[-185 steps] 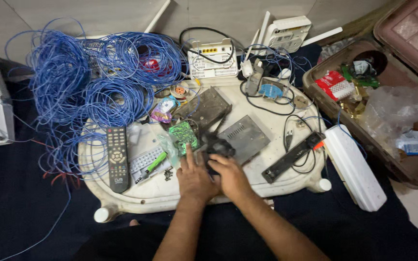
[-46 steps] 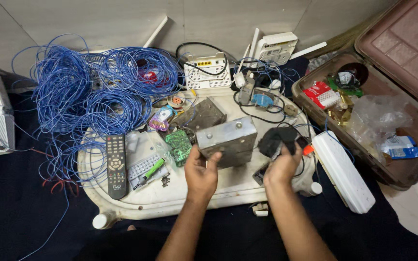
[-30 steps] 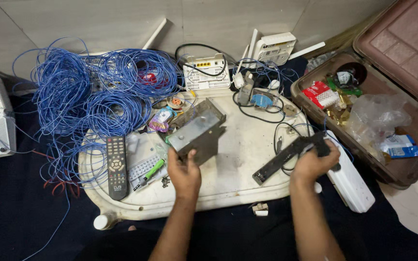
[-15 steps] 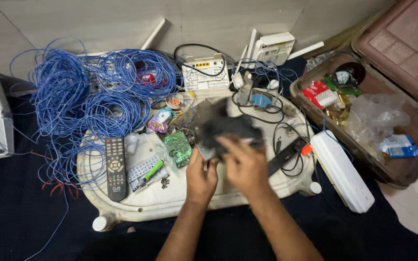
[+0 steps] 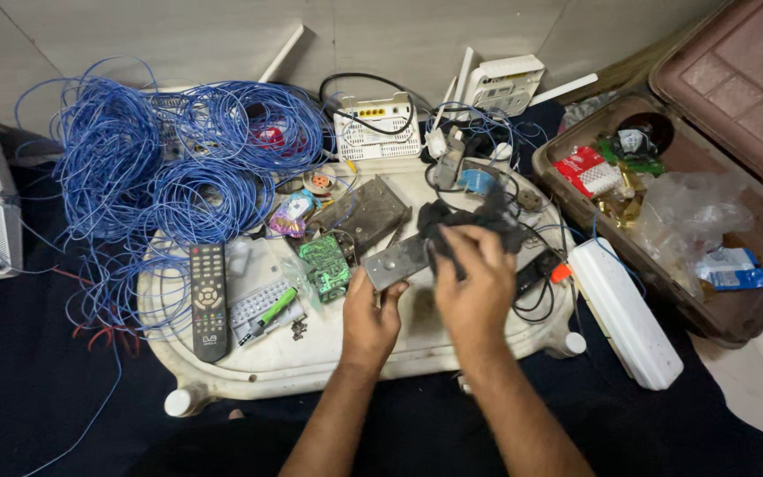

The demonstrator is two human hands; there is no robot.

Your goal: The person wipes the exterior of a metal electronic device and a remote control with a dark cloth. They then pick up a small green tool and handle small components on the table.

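At the desk's [image 5: 311, 358] far left corner lie blue wire coils [image 5: 169, 168]. A black remote control [image 5: 208, 288] lies near the left edge, with a green-handled tool [image 5: 277, 306] just to its right. A green circuit board [image 5: 326, 266] sits left of centre. My left hand [image 5: 371, 320] works near the front edge; its grip is clamped on the lower left corner of the grey metal cover [image 5: 396, 261], thumb on the top face, the plate tilted up off the desk. My right hand [image 5: 476, 287] is just right of it, grip closed on a dark cloth [image 5: 470, 221] pressed against the cover's right end. A black strip [image 5: 536, 268] lies near the right edge. An open brown suitcase [image 5: 735, 115] stands off the desk, far right.
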